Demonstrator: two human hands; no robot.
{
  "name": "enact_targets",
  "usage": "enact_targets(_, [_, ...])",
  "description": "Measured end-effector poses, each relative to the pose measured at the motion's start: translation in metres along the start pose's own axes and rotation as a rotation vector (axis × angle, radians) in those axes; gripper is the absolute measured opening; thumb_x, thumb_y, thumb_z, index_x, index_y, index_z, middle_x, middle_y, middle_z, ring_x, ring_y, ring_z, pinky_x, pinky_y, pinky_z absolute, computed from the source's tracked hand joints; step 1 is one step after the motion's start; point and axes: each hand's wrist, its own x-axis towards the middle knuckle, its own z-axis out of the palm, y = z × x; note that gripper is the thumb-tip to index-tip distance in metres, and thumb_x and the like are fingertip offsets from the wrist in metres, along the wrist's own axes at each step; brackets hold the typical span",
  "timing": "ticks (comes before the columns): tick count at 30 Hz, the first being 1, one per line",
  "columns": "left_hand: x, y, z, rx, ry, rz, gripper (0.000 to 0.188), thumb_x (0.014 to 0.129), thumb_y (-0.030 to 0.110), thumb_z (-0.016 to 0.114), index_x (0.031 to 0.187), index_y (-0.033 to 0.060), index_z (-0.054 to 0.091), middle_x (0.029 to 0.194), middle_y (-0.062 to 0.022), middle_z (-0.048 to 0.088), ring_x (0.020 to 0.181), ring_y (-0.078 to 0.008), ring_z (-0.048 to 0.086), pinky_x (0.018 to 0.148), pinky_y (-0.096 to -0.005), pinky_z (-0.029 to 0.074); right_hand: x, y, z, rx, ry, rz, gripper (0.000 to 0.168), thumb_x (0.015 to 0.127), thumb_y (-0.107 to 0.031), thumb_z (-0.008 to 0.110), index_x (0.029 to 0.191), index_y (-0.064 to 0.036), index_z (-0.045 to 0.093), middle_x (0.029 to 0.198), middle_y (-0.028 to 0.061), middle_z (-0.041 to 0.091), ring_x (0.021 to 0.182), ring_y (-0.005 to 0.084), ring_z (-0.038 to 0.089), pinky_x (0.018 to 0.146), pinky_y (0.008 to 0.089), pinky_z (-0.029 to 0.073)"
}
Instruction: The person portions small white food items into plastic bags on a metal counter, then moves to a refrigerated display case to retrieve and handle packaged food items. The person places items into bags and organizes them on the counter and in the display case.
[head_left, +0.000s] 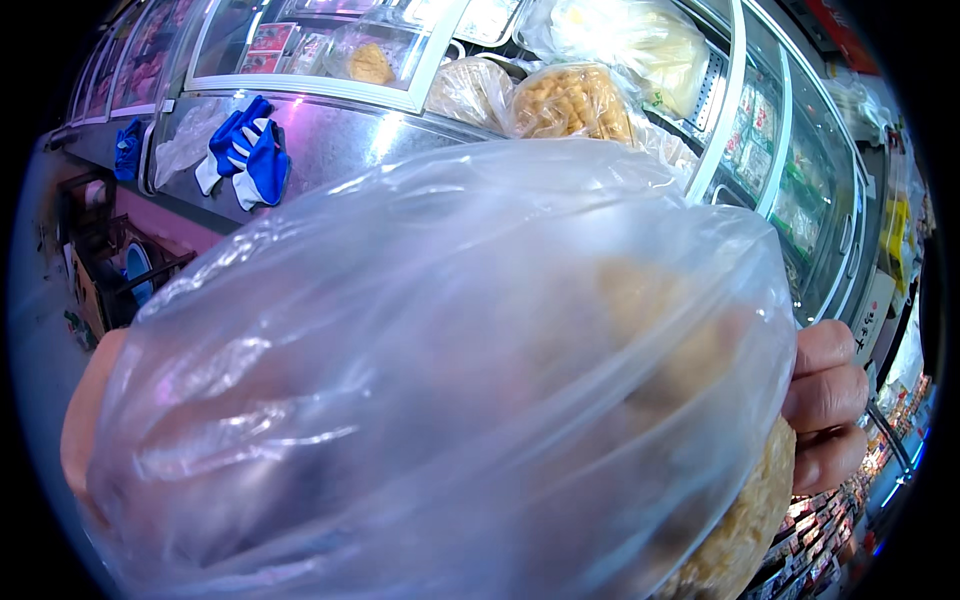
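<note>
A large clear plastic bag is held up close and covers most of the view; its middle is blurred. Curled fingers of my right hand grip at the bag's right edge. Just below them a tan, rough-skinned food piece, resembling fried tofu, shows past the plastic; whether it sits inside the bag I cannot tell. More tan shapes show faintly through the film. At the far left, a strip of my left hand appears beside the bag. Its fingers are hidden behind the plastic.
Beyond the bag stands a glass-fronted display case with bagged tan fried pieces and a large pale bag. Blue-and-white work gloves lie on its metal ledge. A dark crate sits low at left. Sliding glass doors run along the right.
</note>
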Motion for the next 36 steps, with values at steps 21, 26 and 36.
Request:
enact_targets(21, [-0.025,0.085,-0.006,0.495,0.852,0.022,0.019,0.093,0.025,0.05,0.078,0.0168,0.042,0.05,0.0071,0.04,0.045,-0.0073,0.042,0.068,-0.0331,0.04,-0.034,0.061,-0.006,-0.861,-0.664,0.718,0.045,0.082,-0.028,0.071,0.116,-0.001,0.06,0.104,0.0153,0.064,0.102,0.035,0.058,0.096,0.0425,0.043])
enact_targets(26, [-0.027,0.101,-0.012,0.375,0.733,0.191,0.016,0.09,0.026,0.05,0.08,0.0165,0.042,0.059,0.005,0.043,0.054,-0.0117,0.044,0.07,-0.0365,0.039,-0.006,0.043,-0.02,-0.837,-0.913,0.565,0.034,0.077,-0.018,0.069,0.106,0.0,0.063,0.089,0.013,0.065,0.084,0.0306,0.06,0.086,0.0416,0.047])
enact_targets(36, [-0.037,0.092,-0.045,0.695,1.012,0.148,0.025,0.088,0.026,0.054,0.102,0.0057,0.06,0.089,-0.0077,0.06,0.086,-0.0191,0.059,0.095,-0.041,0.042,0.01,0.056,-0.004,-0.34,-0.107,0.586,0.022,0.083,0.003,0.055,0.101,-0.002,0.068,0.122,0.0206,0.06,0.113,0.0306,0.058,0.098,0.0382,0.042])
